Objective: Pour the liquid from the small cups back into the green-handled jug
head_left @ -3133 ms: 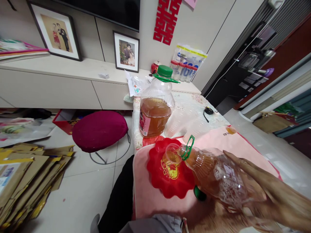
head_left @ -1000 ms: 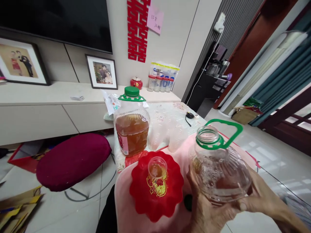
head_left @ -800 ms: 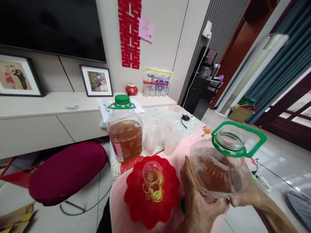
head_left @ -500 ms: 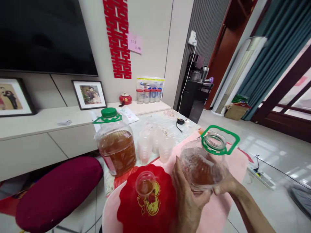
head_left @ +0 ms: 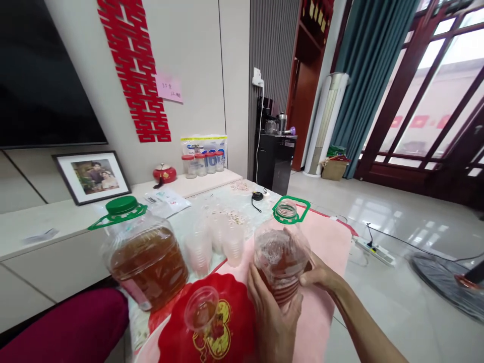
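Both my hands clasp a clear plastic jug (head_left: 282, 257) with a green handle ring and an uncapped mouth; brown liquid fills its lower part. My left hand (head_left: 274, 312) wraps its near left side, and my right hand (head_left: 321, 275) grips the right side, its fingers partly hidden behind the jug. To the left, on a red scalloped tray (head_left: 242, 322) with gold print, stands a clear plastic cup (head_left: 202, 308) holding some brown liquid. A second, larger-looking jug (head_left: 149, 257) of brown liquid, green cap on, stands farther left. Stacks of clear cups (head_left: 215, 242) are between the jugs.
A black tape measure (head_left: 257, 196) lies on the table behind the cups. Pink cloth (head_left: 325, 232) covers the table's right part. Beside the table at left is a dark red stool (head_left: 71, 327). A power strip (head_left: 378, 249) lies on the floor at right.
The jug in my hands has gone from leaning toward me to nearly upright, its mouth now farther off. My hands stay around it. The whole view has turned to the right.
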Demonstrator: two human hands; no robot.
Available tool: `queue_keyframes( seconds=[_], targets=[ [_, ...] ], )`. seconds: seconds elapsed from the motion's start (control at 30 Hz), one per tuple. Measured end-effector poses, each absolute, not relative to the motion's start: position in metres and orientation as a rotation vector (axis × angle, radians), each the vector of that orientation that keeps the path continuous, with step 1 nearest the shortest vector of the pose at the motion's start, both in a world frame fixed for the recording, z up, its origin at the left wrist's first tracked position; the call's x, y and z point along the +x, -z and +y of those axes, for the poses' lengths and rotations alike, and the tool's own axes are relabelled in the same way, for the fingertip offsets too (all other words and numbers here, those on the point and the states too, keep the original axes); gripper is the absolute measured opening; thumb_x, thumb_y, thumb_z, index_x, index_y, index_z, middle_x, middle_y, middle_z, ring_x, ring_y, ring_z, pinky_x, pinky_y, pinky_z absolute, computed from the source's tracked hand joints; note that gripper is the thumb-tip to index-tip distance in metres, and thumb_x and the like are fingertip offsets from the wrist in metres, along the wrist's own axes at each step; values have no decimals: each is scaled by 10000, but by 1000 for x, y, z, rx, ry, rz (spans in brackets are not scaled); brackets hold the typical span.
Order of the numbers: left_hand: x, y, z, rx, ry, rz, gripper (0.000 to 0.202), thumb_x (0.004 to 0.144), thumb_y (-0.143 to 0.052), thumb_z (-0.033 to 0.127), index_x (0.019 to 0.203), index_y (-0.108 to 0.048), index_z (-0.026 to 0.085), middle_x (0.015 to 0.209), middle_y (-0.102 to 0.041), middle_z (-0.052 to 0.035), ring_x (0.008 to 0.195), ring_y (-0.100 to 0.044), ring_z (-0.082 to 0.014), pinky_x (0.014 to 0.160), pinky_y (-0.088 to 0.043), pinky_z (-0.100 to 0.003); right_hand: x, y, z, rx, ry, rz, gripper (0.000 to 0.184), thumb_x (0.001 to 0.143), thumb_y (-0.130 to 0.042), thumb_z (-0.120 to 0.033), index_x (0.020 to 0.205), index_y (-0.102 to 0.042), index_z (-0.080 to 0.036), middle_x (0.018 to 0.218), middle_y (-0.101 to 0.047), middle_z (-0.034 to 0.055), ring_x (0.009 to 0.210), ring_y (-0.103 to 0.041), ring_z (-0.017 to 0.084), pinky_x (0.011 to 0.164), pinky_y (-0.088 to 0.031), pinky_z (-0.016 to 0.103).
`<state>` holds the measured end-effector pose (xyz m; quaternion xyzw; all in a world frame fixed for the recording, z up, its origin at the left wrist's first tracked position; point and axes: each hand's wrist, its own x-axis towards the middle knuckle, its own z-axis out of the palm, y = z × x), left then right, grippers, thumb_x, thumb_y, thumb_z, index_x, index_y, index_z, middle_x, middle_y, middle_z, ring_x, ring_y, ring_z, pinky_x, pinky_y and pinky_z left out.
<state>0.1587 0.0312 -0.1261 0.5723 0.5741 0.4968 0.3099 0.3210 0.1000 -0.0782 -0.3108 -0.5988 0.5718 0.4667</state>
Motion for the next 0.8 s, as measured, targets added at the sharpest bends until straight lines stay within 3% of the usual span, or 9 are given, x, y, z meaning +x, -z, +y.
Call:
queue_keyframes(
  seconds=[0.07,0.17,0.2,0.27,0.37,0.47,0.67,0.8],
  targets=[
    [153,122,16,1522,-1301,1530,936,842,-642,405,1582,-136,137,1681,-186,-246,1563,-240,-403,1255,-295,-588,323,74,85,-810,-1344,-1498,1152,625,-920,-537,1598,-351,-301,1702,-316,92,1574,-264,334,1268,-253,488],
    [124,100,-12,1608,-1355,1543,984,739,-699,227,1581,-193,287,1685,-275,-108,1555,-293,-337,1263,-336,-494,334,80,53,-987,-1222,-1416,1063,688,-887,-545,1589,-360,-343,1696,-335,95,1545,-335,339,1235,-328,535],
    [108,90,-20,1672,-1405,1549,972,740,-703,210,1573,-214,325,1680,-296,-75,1558,-291,-314,1266,-338,-464,340,85,41,-1087,-1161,-1332,977,737,-863,-513,1573,-383,-358,1665,-396,101,1504,-413,341,1201,-381,557],
    [73,72,-33,1735,-1518,1677,759,846,-657,277,1518,-320,382,1618,-399,-38,1511,-380,-286,1252,-360,-480,349,97,15,-1239,-1045,-1136,775,798,-819,-466,1493,-508,-324,1518,-585,128,1393,-554,343,1140,-465,555],
    [24,57,-41,1556,-1446,1906,703,849,-666,398,1494,-399,308,1587,-411,-84,1492,-395,-319,1241,-365,-531,351,111,-19,-1338,-971,-1004,564,777,-826,-464,1284,-690,-259,1207,-771,128,1138,-721,329,986,-601,459],
    [-4,60,-38,1380,-1347,1965,843,816,-686,489,1545,-341,246,1588,-383,-127,1482,-397,-333,1245,-346,-558,329,115,-40,-1370,-948,-1069,410,764,-837,-460,1098,-763,-235,989,-800,102,934,-760,284,818,-651,356],
    [-10,80,-15,1314,-1247,1842,1029,753,-743,421,1592,-192,196,1611,-353,-169,1510,-363,-330,1249,-337,-537,261,98,-43,-1258,-1011,-1311,317,849,-766,-461,1091,-751,-256,886,-746,57,820,-715,212,751,-610,294],
    [-6,92,3,1269,-1271,1747,1098,736,-715,322,1601,-51,201,1592,-384,-172,1489,-405,-298,1237,-353,-493,238,93,-38,-1193,-1066,-1409,299,872,-732,-471,1094,-751,-272,878,-750,58,813,-719,217,752,-610,297]
  ],
)
